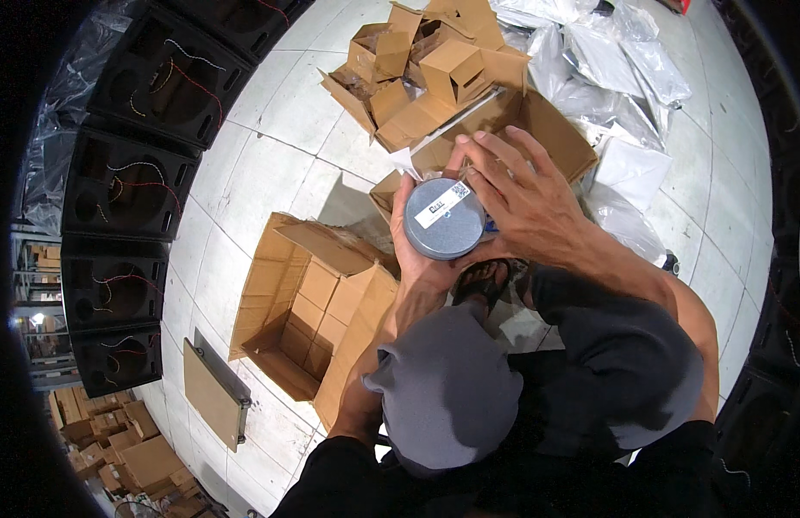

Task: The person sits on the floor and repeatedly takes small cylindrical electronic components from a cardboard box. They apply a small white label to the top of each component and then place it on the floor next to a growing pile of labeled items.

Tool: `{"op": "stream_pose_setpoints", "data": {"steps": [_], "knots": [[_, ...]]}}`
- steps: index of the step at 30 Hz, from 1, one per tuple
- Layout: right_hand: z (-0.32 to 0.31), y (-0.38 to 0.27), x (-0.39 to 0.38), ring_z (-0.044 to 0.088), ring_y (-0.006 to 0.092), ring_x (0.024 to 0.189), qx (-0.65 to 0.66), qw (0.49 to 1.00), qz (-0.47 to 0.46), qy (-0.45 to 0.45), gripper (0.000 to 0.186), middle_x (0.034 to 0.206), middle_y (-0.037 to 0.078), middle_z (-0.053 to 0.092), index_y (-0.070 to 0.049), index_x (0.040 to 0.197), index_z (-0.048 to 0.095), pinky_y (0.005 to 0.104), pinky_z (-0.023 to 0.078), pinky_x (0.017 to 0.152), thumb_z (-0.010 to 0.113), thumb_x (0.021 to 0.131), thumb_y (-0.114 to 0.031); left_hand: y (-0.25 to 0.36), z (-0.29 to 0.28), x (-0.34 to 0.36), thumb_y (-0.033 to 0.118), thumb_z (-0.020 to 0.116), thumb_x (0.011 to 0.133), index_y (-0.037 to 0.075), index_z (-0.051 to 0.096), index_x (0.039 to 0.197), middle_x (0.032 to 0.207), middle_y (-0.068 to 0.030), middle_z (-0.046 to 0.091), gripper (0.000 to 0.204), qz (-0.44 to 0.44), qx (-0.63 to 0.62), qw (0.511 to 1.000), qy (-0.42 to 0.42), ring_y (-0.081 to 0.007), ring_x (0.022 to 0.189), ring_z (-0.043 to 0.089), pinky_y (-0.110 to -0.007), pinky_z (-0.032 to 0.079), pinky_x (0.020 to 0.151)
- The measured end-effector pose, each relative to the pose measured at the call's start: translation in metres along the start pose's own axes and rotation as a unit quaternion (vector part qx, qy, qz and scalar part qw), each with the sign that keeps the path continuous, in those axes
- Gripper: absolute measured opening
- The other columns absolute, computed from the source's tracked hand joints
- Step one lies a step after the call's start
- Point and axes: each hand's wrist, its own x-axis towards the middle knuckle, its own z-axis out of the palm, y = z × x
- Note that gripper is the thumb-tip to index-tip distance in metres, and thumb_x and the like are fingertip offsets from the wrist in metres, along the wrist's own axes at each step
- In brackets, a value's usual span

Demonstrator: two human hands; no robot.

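A round grey speaker driver (443,237) with a white label strip on its flat face is held up over the cardboard boxes. My left hand (422,272) is closed around its left and near side. My right hand (529,190) is at its right, fingers stretched out and apart past the driver's far edge; the thumb lies by its lower right rim. A bit of clear plastic shows near those fingertips, but whether they touch it I cannot tell. Just beyond both hands stands an open cardboard box (551,129).
At left, an open carton (266,363) holds small brown boxes (318,285). Torn cardboard (409,65) and white plastic-wrapped packs (624,69) lie beyond. Black speaker cabinets (124,186) with loose wires line the left. A small low dolly (212,393) and piled flattened boxes (150,462) are lower left.
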Motion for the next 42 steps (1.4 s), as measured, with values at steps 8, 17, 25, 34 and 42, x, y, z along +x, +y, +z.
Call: {"op": "stream_pose_setpoints", "data": {"steps": [8,17,25,34,42], "knots": [[-0.009,0.011,-0.009,0.045,0.0320,0.118,0.201,0.976,0.080,0.040,0.085,0.125,0.016,0.051,0.002,0.118,0.052,0.0472,0.034,0.098,0.073,0.064,-0.061,-0.004,-0.003,0.008,0.049,0.030,0.098,0.002,0.033,0.141,0.143,-0.0111,0.041,0.064,0.012,0.061,0.996,-0.062,-0.0254,0.123,0.047,-0.041,0.041,0.101],[0.005,0.001,0.001,0.046,0.0333,0.113,0.289,0.954,0.074,0.029,0.069,0.125,0.011,0.050,-0.007,0.120,0.054,0.0429,0.037,0.095,0.081,0.064,-0.038,-0.004,0.009,0.003,0.040,0.049,0.096,0.024,0.059,0.108,0.098,-0.0029,0.062,0.022,0.005,0.001,1.000,0.006,-0.0211,0.089,0.062,-0.039,0.053,0.073],[0.011,-0.002,-0.003,0.041,0.0315,0.122,0.378,0.906,0.189,0.019,0.064,0.130,0.013,0.046,-0.003,0.115,0.057,0.0412,0.033,0.102,0.079,0.070,-0.044,-0.004,-0.006,0.006,0.041,0.046,0.097,0.026,0.060,0.105,0.104,-0.0065,0.062,0.023,0.044,0.042,0.997,0.055,-0.0272,0.098,0.061,-0.049,0.050,0.086],[0.006,-0.003,0.001,0.033,0.0369,0.131,0.318,0.938,0.134,0.009,0.097,0.133,0.022,0.041,0.005,0.125,0.045,0.0477,0.029,0.106,0.081,0.059,-0.056,0.001,-0.008,0.006,0.051,0.043,0.092,0.006,0.056,0.117,0.115,-0.0086,0.061,0.052,0.058,0.156,0.981,0.099,-0.0238,0.102,0.060,-0.039,0.048,0.090],[0.052,-0.014,0.011,0.049,0.0367,0.115,0.328,0.927,0.136,0.119,0.090,0.114,0.026,0.053,0.008,0.110,0.052,0.0417,0.040,0.096,0.088,0.047,-0.044,0.044,-0.050,0.019,0.050,0.047,0.094,0.007,0.057,0.118,0.115,-0.0080,0.061,0.050,0.069,0.253,0.965,0.013,-0.0233,0.105,0.058,-0.039,0.047,0.091]]}}
